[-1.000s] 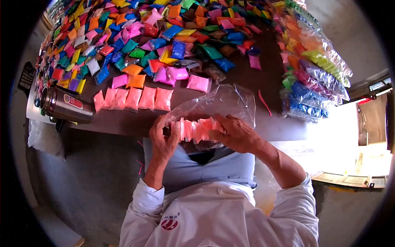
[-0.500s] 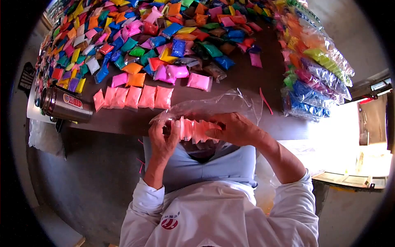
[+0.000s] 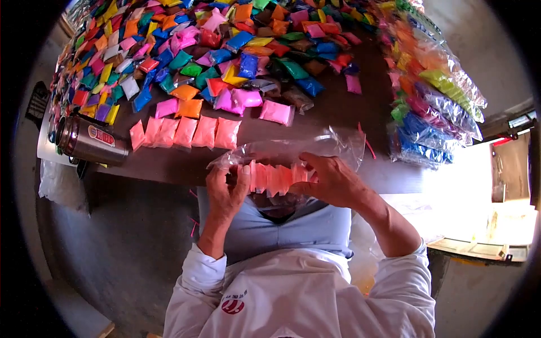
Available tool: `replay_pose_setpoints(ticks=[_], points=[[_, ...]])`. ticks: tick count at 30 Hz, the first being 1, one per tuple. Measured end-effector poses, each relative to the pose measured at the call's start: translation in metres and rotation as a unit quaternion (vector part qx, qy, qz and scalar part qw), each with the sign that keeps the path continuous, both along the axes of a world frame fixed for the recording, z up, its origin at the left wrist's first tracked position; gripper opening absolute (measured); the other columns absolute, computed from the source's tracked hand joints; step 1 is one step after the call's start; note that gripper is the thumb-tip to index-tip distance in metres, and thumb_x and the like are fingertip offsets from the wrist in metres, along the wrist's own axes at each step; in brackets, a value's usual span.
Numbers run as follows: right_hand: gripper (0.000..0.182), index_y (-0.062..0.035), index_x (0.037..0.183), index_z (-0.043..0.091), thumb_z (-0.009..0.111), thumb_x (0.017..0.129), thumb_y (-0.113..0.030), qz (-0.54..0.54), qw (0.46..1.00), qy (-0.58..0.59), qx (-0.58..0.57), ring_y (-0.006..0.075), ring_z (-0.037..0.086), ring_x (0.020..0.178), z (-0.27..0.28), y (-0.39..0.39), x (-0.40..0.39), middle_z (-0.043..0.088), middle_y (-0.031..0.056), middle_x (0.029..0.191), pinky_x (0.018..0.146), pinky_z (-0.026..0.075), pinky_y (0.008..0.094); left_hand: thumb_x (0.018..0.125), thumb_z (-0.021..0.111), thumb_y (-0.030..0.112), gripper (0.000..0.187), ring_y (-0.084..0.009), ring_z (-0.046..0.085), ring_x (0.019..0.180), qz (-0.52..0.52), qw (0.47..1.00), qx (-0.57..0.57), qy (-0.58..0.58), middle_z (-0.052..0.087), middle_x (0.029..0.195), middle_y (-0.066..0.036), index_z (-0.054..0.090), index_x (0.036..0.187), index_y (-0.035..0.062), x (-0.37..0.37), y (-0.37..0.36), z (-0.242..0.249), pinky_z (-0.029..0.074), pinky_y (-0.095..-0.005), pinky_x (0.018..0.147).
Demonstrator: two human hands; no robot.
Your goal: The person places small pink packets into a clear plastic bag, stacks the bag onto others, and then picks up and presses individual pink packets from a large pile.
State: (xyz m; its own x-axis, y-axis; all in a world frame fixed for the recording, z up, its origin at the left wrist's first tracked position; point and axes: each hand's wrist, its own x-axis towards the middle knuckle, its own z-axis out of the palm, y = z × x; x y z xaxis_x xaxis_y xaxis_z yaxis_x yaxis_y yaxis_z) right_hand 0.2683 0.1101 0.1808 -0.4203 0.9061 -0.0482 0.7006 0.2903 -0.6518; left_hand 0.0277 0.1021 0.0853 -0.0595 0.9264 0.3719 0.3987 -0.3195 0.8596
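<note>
Between my two hands, a row of coral-pink packets (image 3: pixel 273 178) stands on edge, pressed together side by side at the table's front edge. My left hand (image 3: pixel 227 188) grips the row's left end, thumb towards the packets. My right hand (image 3: pixel 329 181) holds the right end with thumb and fingers. Around and behind the packets spreads a clear plastic bag (image 3: pixel 344 147); its exact opening is hard to make out. On the table to the left lie several more coral packets (image 3: pixel 186 133) in a line.
A large pile of colourful packets (image 3: pixel 236 42) covers the back of the table (image 3: pixel 372 112). Filled clear bags (image 3: pixel 434 124) are stacked at the right. A steel flask (image 3: pixel 93 141) lies at the left edge. A thin red strip (image 3: pixel 369 147) lies right of the bag.
The row of packets looks slightly wider, and my right hand has shifted a little to the right. The view has moved slightly. Both hands keep their hold.
</note>
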Motion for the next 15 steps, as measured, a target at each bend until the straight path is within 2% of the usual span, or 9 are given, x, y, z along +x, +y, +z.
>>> replay_pose_setpoints(ticks=[1,4,6,10,13,15], points=[[0.036,-0.0003,0.099,0.063,0.075,0.079,-0.028,0.001,1.0,0.0,0.001,0.0323,0.066,0.078,0.0,0.0,0.0,0.068,0.0157,0.088,0.071,0.05,0.0396,0.085,0.066,0.024,0.024,-0.0262,0.061,0.073,0.007,0.999,0.041,0.013,0.063,0.082,-0.013,0.062,0.09,0.0011,0.001,0.001,0.001,0.049,-0.0367,0.066],[0.037,-0.0004,0.097,0.064,0.078,0.076,-0.027,0.002,0.998,-0.066,-0.011,0.0317,0.066,0.077,-0.001,-0.001,-0.002,0.068,0.0169,0.087,0.07,0.051,0.0405,0.085,0.066,0.023,0.023,-0.0275,0.062,0.073,-0.001,1.0,-0.01,0.009,0.063,0.084,-0.014,0.061,0.09,0.0009,-0.001,-0.002,0.002,0.049,-0.0368,0.067],[0.033,-0.0009,0.094,0.065,0.079,0.075,-0.024,-0.012,0.996,-0.087,-0.023,0.0293,0.067,0.075,-0.008,0.001,-0.006,0.068,0.0164,0.084,0.067,0.051,0.0402,0.085,0.066,0.022,0.023,-0.0282,0.062,0.074,0.003,1.0,0.007,0.009,0.063,0.085,-0.014,0.061,0.09,0.001,0.001,0.0,0.007,0.049,-0.037,0.068],[0.03,-0.0007,0.091,0.065,0.078,0.074,-0.022,-0.033,0.998,-0.03,-0.054,0.0277,0.067,0.073,-0.01,0.006,-0.008,0.067,0.0168,0.081,0.065,0.051,0.0396,0.086,0.065,0.021,0.021,-0.0299,0.062,0.075,0.015,0.999,0.038,0.017,0.064,0.088,-0.015,0.061,0.09,0.001,0.001,0.001,0.005,0.05,-0.0379,0.07],[0.029,-0.0003,0.092,0.065,0.077,0.074,-0.02,-0.025,0.999,0.004,-0.023,0.0264,0.066,0.071,-0.009,0.006,-0.007,0.066,0.0151,0.077,0.064,0.051,0.0362,0.086,0.065,0.021,0.021,-0.03,0.063,0.076,0.006,1.0,0.007,0.003,0.064,0.089,-0.015,0.061,0.091,0.0008,0.0,0.001,0.001,0.05,-0.0383,0.071],[0.026,0.0005,0.091,0.066,0.076,0.076,-0.018,-0.041,0.997,-0.067,0.001,0.024,0.066,0.069,0.003,0.001,-0.006,0.066,0.0127,0.075,0.063,0.051,0.0317,0.086,0.065,0.021,0.021,-0.0301,0.063,0.076,0.009,1.0,0.007,-0.001,0.063,0.088,-0.015,0.061,0.091,0.0007,0.0,-0.001,0.0,0.05,-0.0381,0.07]])
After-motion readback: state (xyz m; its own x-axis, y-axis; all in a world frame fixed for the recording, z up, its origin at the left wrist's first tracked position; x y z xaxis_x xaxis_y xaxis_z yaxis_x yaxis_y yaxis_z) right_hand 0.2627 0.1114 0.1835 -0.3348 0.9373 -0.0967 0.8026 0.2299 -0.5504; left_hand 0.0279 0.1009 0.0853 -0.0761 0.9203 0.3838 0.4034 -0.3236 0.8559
